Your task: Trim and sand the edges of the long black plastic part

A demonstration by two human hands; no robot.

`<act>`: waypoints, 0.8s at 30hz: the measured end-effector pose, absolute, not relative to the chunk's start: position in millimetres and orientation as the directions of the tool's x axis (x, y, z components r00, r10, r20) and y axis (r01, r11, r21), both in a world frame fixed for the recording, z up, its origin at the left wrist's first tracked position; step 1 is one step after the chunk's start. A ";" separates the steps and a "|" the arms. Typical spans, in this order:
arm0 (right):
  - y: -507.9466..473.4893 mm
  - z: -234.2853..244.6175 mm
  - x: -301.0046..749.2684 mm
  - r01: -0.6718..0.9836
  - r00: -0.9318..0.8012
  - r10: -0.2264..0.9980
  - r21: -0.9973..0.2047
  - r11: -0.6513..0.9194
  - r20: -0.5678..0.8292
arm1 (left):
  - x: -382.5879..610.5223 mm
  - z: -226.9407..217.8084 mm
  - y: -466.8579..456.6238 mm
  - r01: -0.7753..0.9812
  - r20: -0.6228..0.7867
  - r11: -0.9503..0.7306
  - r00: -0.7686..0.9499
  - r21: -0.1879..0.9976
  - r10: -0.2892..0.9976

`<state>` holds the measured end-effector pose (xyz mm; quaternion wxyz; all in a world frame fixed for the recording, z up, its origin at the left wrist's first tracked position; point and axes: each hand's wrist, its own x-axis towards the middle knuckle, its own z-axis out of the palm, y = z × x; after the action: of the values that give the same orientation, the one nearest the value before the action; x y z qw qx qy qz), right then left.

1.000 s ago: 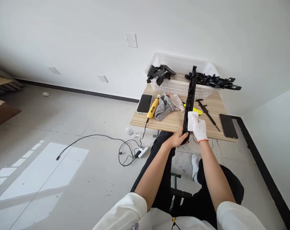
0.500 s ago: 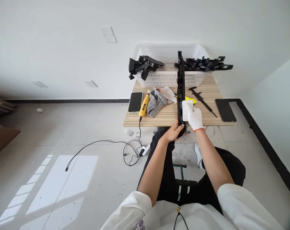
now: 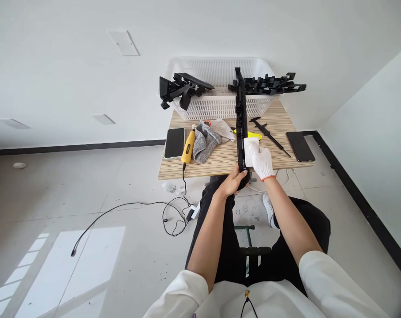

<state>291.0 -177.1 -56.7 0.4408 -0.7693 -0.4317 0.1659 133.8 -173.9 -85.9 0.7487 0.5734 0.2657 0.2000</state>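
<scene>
A long black plastic strip (image 3: 241, 115) runs from the near table edge up toward the white basket (image 3: 216, 107). My bare left hand (image 3: 235, 181) is wrapped round its near end. My right hand (image 3: 261, 161) wears a white knit glove and presses a white block (image 3: 248, 145) against the strip's side, fingers closed on it. Both hands hover over the front edge of the striped wooden table (image 3: 220, 160).
On the table lie a phone (image 3: 174, 142), a yellow rotary tool (image 3: 188, 147) with its cord trailing to the floor, grey and white gloves (image 3: 205, 140), a yellow knife (image 3: 253, 134), a thin black piece (image 3: 269, 136) and a dark phone (image 3: 300, 146). More black parts (image 3: 182, 88) rest on the basket rim.
The view has swung, shifting table and hands leftward in frame. My hands keep the same hold on the strip and the white block.
</scene>
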 end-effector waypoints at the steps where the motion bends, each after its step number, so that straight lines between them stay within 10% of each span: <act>1: -177.3 -56.8 292.5 0.526 0.557 0.820 -0.820 -0.227 0.130 | 133.5 -85.9 -173.8 0.000 -0.168 0.270 0.783 0.963 0.599; 24: -181.1 -46.8 296.8 0.189 0.403 0.905 -0.954 -0.231 -0.139 | 132.6 -80.7 -177.0 -0.027 -0.161 0.269 0.741 0.963 0.652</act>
<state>296.8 -181.1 -46.8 0.4764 -0.6888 -0.3971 0.3754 132.6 -177.0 -80.7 0.7462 0.5602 0.2785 0.2275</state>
